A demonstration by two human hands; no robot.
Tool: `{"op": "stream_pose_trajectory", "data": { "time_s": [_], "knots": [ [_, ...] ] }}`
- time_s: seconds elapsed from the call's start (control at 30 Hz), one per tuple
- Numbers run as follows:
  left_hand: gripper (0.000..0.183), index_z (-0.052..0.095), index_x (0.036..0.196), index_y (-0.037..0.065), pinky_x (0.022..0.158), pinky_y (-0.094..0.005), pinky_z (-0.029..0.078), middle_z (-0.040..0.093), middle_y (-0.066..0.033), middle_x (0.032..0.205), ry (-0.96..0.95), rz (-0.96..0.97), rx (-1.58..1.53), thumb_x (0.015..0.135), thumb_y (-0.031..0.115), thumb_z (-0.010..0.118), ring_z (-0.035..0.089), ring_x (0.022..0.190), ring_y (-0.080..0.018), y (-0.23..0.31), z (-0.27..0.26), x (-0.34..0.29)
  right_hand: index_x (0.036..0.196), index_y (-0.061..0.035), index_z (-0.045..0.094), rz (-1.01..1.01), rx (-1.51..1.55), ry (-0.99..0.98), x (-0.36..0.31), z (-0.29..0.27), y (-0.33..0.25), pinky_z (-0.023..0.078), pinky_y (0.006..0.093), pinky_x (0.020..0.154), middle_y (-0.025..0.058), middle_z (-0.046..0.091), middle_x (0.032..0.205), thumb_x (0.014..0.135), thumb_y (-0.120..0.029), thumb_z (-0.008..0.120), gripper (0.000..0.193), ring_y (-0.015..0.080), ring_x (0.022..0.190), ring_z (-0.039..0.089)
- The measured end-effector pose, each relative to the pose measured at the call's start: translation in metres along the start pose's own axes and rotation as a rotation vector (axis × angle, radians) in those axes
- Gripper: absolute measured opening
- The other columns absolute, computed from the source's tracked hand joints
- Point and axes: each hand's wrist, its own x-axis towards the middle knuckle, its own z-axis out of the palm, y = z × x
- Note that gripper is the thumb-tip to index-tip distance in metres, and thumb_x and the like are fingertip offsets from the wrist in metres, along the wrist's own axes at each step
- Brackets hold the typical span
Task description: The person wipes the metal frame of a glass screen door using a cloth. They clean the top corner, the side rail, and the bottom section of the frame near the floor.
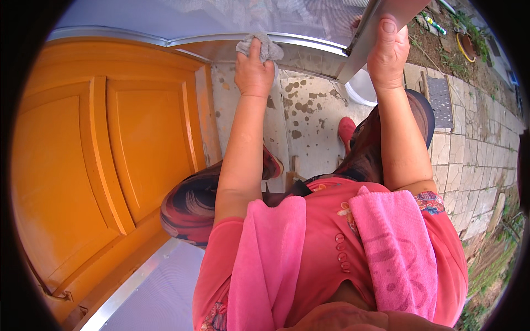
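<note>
My left hand (pixel 255 73) presses a crumpled grey cloth (pixel 269 49) against the metal rail (pixel 221 38) of a screen door. Its index finger lies along the cloth, with the other fingers curled. My right hand (pixel 387 55) grips the wide silver upright (pixel 353 63) at the door's outer edge. The thumb rests on the near face, while fingertips show on the far side. Above the rail, a pale translucent screen panel (pixel 143 16) fills the top of the view.
A white bucket (pixel 361 88) stands below the door's edge. Dark wet spots mark the concrete step (pixel 314 129) between my feet. At left is an orange panelled wooden door (pixel 149 127); at right, a paved path (pixel 464 149) with a grey mat (pixel 440 102).
</note>
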Motion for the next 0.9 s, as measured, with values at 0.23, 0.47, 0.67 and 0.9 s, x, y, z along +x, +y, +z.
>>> {"op": "stream_pose_trajectory", "data": {
  "time_s": [0.23,0.47,0.67,0.9],
  "knots": [
    [0.060,0.052,0.132,0.028,0.078,-0.0492,0.054,0.054,-0.0191,0.114,-0.149,0.070,-0.153,0.074,0.020,0.067,0.059,0.100,-0.0418,0.064,0.012,-0.027,0.114,-0.0047,0.054,-0.068,-0.063,0.104,-0.003,0.010,-0.011,0.044,0.0270,0.070,0.0016,0.057,0.088,0.100,-0.049,0.052,0.047,0.0113,0.076,0.054],
    [0.062,0.052,0.132,0.030,0.079,-0.0477,0.055,0.055,-0.0160,0.111,-0.202,0.226,-0.121,0.073,0.021,0.070,0.059,0.102,-0.0400,0.087,0.015,-0.034,0.115,-0.0046,0.053,-0.043,-0.024,0.091,-0.002,0.008,-0.012,0.046,0.0275,0.072,0.0029,0.060,0.089,0.100,-0.048,0.052,0.046,0.0128,0.079,0.057],
    [0.064,0.050,0.135,0.029,0.075,-0.0501,0.055,0.053,-0.0171,0.111,-0.043,0.044,-0.016,0.074,0.022,0.070,0.059,0.100,-0.0404,0.021,0.011,-0.014,0.115,-0.0049,0.054,-0.051,-0.034,0.059,-0.002,0.005,-0.007,0.046,0.0276,0.072,0.0031,0.060,0.090,0.099,-0.049,0.053,0.046,0.0125,0.078,0.056],
    [0.065,0.050,0.136,0.028,0.078,-0.0502,0.054,0.053,-0.0191,0.112,-0.121,0.032,-0.097,0.075,0.022,0.070,0.059,0.101,-0.0409,0.045,0.008,-0.021,0.117,-0.0038,0.054,-0.016,-0.005,0.089,-0.004,0.014,-0.011,0.045,0.0277,0.075,0.0020,0.059,0.093,0.099,-0.049,0.054,0.049,0.0124,0.083,0.055]
  ]
}}
